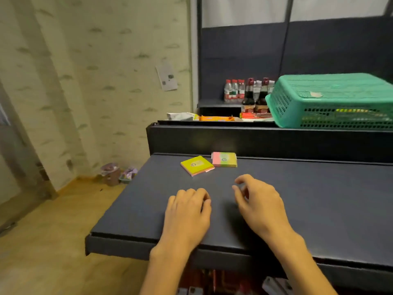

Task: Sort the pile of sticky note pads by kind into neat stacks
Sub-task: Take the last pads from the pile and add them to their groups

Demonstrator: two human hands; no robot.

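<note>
Two small stacks of sticky note pads lie at the far side of a dark blue tabletop (297, 199). The left stack (196, 165) has a yellow-green top pad over pink ones and sits slightly skewed. The right stack (224, 159) shows pink and light green and rests against the raised back ledge. My left hand (187, 211) rests palm down on the table with fingers curled, holding nothing. My right hand (258, 201) hovers beside it with fingers spread and bent, also empty. Both hands are nearer to me than the stacks and apart from them.
Behind the ledge stands an upturned green plastic basket (331, 101), with dark sauce bottles (255, 96), water bottles (234, 90) and packets (214, 118). The table's left edge drops to a wooden floor (53, 241); a small bin (110, 173) stands by the wall.
</note>
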